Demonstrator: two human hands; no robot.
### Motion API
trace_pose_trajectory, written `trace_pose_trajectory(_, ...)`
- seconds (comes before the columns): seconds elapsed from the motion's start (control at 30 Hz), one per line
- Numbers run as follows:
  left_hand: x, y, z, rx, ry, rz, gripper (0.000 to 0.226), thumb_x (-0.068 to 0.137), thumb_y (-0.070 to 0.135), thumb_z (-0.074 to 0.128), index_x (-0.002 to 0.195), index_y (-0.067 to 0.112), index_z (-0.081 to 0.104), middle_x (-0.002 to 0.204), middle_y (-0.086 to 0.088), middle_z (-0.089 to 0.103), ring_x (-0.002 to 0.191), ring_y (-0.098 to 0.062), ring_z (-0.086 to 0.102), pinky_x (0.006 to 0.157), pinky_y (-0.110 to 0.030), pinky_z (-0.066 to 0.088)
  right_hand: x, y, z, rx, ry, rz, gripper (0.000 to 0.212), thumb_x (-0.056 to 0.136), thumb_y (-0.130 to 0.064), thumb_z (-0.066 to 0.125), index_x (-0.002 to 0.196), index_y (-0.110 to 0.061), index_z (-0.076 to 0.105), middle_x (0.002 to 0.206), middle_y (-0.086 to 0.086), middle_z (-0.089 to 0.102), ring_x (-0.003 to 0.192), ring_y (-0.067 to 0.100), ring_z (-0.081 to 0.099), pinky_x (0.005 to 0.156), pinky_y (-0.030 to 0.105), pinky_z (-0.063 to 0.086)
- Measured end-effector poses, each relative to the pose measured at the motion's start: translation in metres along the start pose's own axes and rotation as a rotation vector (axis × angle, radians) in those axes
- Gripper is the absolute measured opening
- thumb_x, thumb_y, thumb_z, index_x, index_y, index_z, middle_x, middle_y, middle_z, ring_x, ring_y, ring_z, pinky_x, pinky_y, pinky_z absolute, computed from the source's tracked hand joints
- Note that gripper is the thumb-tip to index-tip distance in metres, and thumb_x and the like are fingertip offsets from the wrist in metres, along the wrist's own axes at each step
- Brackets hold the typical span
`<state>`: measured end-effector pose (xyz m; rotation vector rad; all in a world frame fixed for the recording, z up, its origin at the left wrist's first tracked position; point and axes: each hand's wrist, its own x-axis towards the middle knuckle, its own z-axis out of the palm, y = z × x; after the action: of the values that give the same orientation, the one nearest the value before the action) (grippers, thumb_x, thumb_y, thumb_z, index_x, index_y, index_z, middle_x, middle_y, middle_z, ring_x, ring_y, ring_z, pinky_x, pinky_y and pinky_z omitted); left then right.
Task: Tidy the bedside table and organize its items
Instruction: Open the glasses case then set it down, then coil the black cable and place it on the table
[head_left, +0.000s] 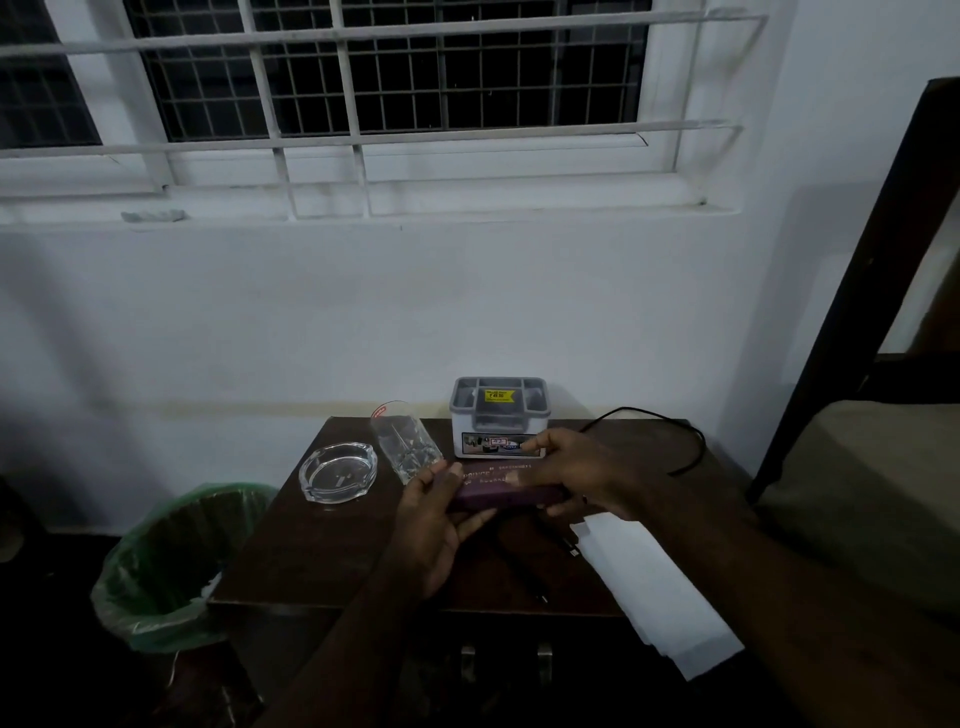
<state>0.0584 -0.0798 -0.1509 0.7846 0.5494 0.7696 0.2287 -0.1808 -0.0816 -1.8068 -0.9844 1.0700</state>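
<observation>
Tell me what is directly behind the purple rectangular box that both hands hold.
Behind the purple rectangular box stands a grey plastic organizer against the white wall. The right hand covers part of its front label.

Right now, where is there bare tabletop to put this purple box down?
Bare dark wooden tabletop lies front-left, below the clear glass ashtray. The back is crowded by the glass tumbler and grey organizer; white paper covers the right.

Green-lined waste bin (171, 566) on floor, left of table. Barred window (363, 78) above, dark outside; small grey object on sill (153, 215). White wall (363, 312). Dark bed frame (852, 291), mattress (878, 499) at right.
</observation>
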Motion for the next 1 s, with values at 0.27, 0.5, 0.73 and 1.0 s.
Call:
trace_pose_trajectory(0.27, -0.01, -0.006, 0.02, 0.4, -0.012, 0.072, 0.041, 0.089, 0.03, 0.064, 0.123, 0.013, 0.05, 0.114, -0.015, 0.065, 0.091, -0.03, 0.072, 0.066, -0.038, 0.059, -0.014, -0.014, -0.011, -0.832, -0.073, -0.163, 0.061, 0.066, -0.042, 0.085, 0.117, -0.018, 0.061, 0.112, 0.004, 0.065, 0.088, 0.017, 0.062, 0.07, 0.027, 0.051)
trace_pose_trajectory(0.5, 0.012, -0.025, 0.028, 1.312, -0.084, 0.768, 0.009, 0.084, 0.025, 0.071, 0.089, 0.025, 0.063, 0.089, 0.015, 0.061, 0.083, 0.005, 0.054, 0.073, -0.011, 0.04, -0.025, -0.004, -0.082, -0.853, 0.217, 0.08, 0.064, 0.061, -0.058, 0.079, 0.11, -0.018, 0.068, 0.098, 0.004, 0.067, 0.088, 0.021, 0.065, 0.076, 0.031, 0.053)
trace_pose_trajectory(0.73, 0.039, -0.046, 0.048, 1.698, -0.227, 0.634, 0.03, 0.082, 0.05, 0.048, 0.089, 0.027, 0.066, 0.093, 0.007, 0.065, 0.09, -0.014, 0.058, 0.08, -0.035, 0.05, -0.012, 0.034, -0.133, -0.532, 0.562, 0.301, 0.088, 0.062, -0.052, 0.083, 0.129, -0.006, 0.051, 0.117, 0.011, 0.058, 0.104, 0.027, 0.058, 0.087, 0.035, 0.05)
trace_pose_trajectory(1.0, 0.06, -0.057, 0.071, 1.797, -0.193, 0.586, 0.02, 0.092, 0.007, 0.05, 0.104, 0.012, 0.064, 0.108, -0.007, 0.066, 0.104, -0.023, 0.06, 0.087, -0.026, 0.042, -0.006, 0.056, -0.149, -0.513, 0.573, 0.367, 0.097, 0.064, -0.052, 0.082, 0.139, -0.005, 0.043, 0.137, 0.015, 0.052, 0.12, 0.03, 0.053, 0.097, 0.036, 0.045)
